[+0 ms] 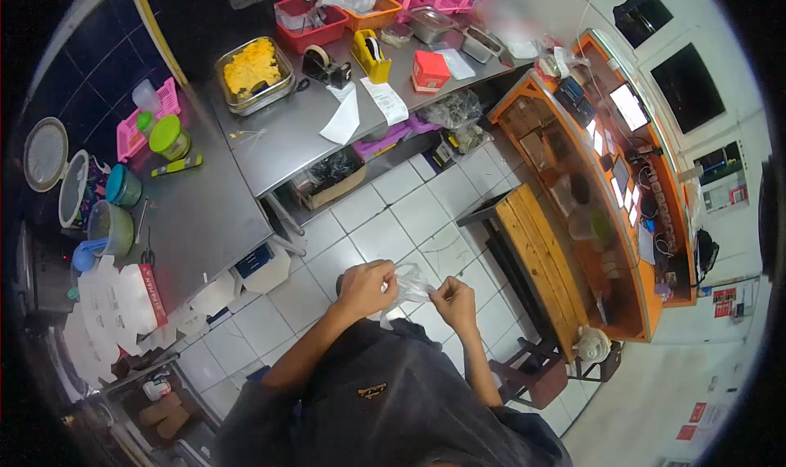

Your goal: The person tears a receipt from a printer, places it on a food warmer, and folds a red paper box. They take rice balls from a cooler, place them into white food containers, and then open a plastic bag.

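A clear plastic bag (409, 280) is stretched between my two hands in front of my chest, above the tiled floor. My left hand (368, 288) pinches its left side with curled fingers. On the other side, my right hand (455, 303) grips the bag's edge between thumb and fingers. The bag is thin and crumpled, and I cannot make out anything inside it. Part of something dark shows just left of my left hand; its kind is hidden.
Ahead stands a metal table (303, 131) with a tray of yellow food (252, 67), tape dispensers, paper slips and a red box (430, 72). To the left, another metal counter (201, 213) carries tubs and folded boxes. A wooden bench (540, 262) and an orange counter (639, 303) stand right.
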Available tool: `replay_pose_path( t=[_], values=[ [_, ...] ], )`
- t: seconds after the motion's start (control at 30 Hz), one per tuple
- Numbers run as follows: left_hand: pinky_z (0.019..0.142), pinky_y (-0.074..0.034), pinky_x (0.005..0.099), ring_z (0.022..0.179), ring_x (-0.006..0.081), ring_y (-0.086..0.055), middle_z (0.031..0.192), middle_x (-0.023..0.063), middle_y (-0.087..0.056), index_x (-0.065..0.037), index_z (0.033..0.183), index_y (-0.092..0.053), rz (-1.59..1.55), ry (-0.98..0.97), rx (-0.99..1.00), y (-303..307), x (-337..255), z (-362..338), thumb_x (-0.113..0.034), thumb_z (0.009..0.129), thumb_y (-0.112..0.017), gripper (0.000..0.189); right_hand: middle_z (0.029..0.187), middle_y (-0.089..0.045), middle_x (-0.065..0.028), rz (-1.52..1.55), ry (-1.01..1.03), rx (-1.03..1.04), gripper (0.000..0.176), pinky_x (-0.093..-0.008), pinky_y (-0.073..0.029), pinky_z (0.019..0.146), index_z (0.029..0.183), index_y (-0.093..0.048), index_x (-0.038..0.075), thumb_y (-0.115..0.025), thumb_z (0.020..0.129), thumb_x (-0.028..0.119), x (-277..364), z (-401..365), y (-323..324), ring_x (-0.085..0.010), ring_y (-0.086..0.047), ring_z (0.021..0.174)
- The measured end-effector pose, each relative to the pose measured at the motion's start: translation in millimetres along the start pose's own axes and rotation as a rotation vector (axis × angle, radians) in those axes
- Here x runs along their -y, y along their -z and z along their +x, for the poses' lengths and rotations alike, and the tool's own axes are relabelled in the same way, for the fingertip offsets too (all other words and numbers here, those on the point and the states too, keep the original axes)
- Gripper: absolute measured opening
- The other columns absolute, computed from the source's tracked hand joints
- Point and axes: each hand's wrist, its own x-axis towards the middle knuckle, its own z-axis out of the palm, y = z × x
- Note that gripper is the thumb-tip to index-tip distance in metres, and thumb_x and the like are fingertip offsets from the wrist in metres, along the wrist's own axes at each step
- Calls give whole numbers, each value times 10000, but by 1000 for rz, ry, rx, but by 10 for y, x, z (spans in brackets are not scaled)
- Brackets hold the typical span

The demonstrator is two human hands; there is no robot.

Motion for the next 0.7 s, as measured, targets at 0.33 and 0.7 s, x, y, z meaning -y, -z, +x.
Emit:
replay_pose_path(
  t=[0.33, 0.7],
  values=[
    [557, -455, 456, 633, 414, -588, 655, 158, -554, -59, 734, -469, 237, 259, -254, -211, 601, 862, -81, 760, -647, 181, 636, -606, -122, -60, 296, 140, 228, -391, -479, 550, 723, -530, 36, -740, 779, 107, 387, 1520, -263, -298, -624, 582],
    [557, -468, 485, 610, 402, -613, 613, 147, -576, -42, 743, -504, 261, 806, -573, -310, 443, 1549, -119, 806, -677, 200, 903, -658, -126, 65, 743, 647, 244, -401, -521, 643, 900, -636, 66, -781, 810, 240, 914, 2744, -240, -308, -664, 731]
  ],
)
